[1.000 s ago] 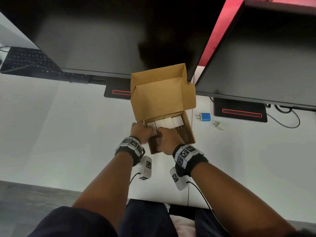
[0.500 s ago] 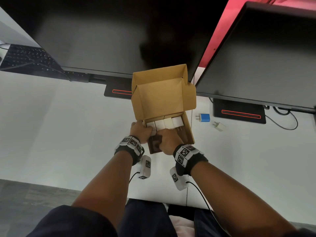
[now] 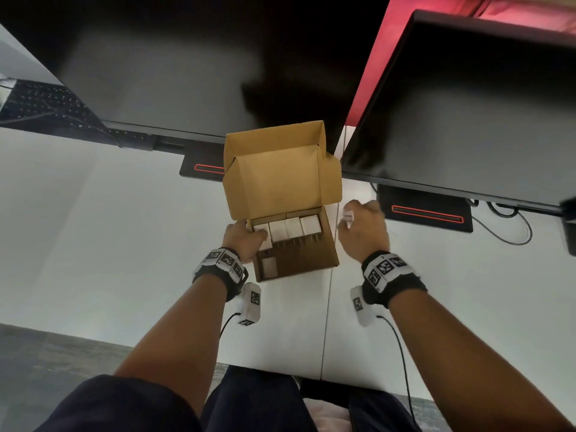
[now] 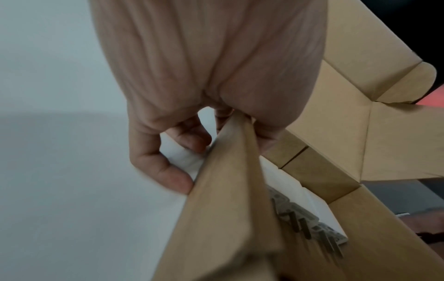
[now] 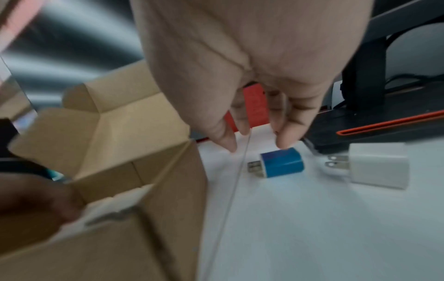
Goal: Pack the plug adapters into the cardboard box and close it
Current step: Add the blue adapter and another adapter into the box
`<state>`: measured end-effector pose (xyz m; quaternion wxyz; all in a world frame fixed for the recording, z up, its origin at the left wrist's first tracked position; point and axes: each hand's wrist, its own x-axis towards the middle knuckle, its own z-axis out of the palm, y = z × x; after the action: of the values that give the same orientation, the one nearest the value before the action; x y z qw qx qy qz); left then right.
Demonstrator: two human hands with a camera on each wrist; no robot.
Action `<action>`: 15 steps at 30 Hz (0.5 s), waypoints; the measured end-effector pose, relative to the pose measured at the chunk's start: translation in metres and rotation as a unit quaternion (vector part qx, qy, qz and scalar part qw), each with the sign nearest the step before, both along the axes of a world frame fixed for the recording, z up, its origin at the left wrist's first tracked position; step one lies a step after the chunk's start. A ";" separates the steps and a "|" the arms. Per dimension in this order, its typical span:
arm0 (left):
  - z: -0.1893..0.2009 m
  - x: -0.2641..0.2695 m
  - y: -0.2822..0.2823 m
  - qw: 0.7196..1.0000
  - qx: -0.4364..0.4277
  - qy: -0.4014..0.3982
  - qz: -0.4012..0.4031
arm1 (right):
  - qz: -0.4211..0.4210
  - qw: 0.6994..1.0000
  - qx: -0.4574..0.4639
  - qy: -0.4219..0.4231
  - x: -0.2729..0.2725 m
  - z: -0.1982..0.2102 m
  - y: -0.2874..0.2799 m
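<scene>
The open cardboard box stands mid-table with its lid upright. A row of white plug adapters lines its far side, prongs toward me, and one more white adapter lies in the near left corner. My left hand grips the box's left wall, fingers outside, thumb inside. My right hand hangs open to the right of the box, fingertips just above a blue adapter on the table. Right of the blue one lies a loose white adapter.
Two dark monitors rise behind the box, their black bases marked with red stripes. A keyboard sits far left. A black cable loops at the right. A table seam runs past the box's right side.
My right hand has come out of the box and swung right to the blue adapter. A white adapter now shows in the box's near left corner. The left hand has stayed on the wall.
</scene>
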<state>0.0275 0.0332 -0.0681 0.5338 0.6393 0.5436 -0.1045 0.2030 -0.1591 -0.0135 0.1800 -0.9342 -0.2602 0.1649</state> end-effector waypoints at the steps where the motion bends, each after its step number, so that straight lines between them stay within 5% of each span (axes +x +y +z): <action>1: 0.001 -0.001 0.000 1.000 0.005 0.001 -0.007 | 0.002 0.997 -0.078 0.010 0.010 -0.004 -0.002; 4: 0.003 -0.001 0.000 1.000 0.011 0.003 -0.014 | 0.032 0.980 -0.194 0.024 0.024 -0.013 -0.002; 8: 0.004 0.000 -0.001 1.000 0.015 -0.004 -0.008 | 0.058 0.981 -0.185 0.012 0.021 -0.026 -0.004; 11: 0.005 0.000 -0.002 1.000 0.016 0.000 -0.008 | 0.026 0.991 -0.129 0.035 0.018 -0.031 -0.014; 15: 0.004 -0.001 -0.001 1.000 0.021 0.000 -0.019 | -0.010 0.995 0.099 0.005 0.004 -0.012 -0.024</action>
<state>0.0260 0.0320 -0.0642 0.5182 0.6604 0.5334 -0.1037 0.2071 -0.1835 -0.0255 0.2746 -0.9136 -0.2648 0.1407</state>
